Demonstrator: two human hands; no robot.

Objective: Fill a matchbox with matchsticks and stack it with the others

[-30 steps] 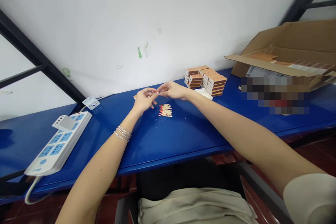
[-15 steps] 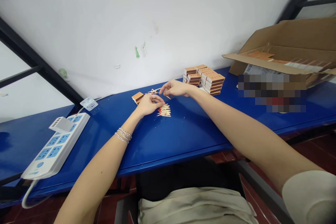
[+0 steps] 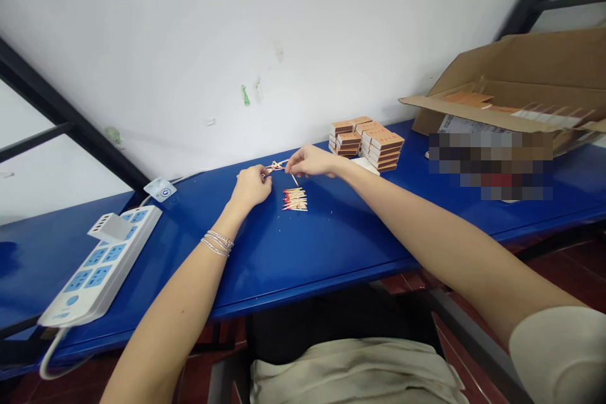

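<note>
My left hand point(image 3: 253, 186) rests on the blue table point(image 3: 331, 240) with its fingers curled over a small orange matchbox, of which only a sliver shows at the hand's left. My right hand point(image 3: 310, 161) pinches a single matchstick point(image 3: 293, 179) that slants down toward a small pile of red-tipped matches point(image 3: 296, 200). A few more loose matches point(image 3: 276, 166) lie between the two hands, near the wall.
Stacks of orange matchboxes point(image 3: 367, 144) stand behind my right hand, with a white tray point(image 3: 367, 166) in front of them. An open cardboard box point(image 3: 511, 95) sits at the right. A white power strip point(image 3: 101, 259) lies at the left.
My hands have parted. The left hand dropped beside the pile, then slid back-left over the small matchbox. The right hand now holds one matchstick above the pile.
</note>
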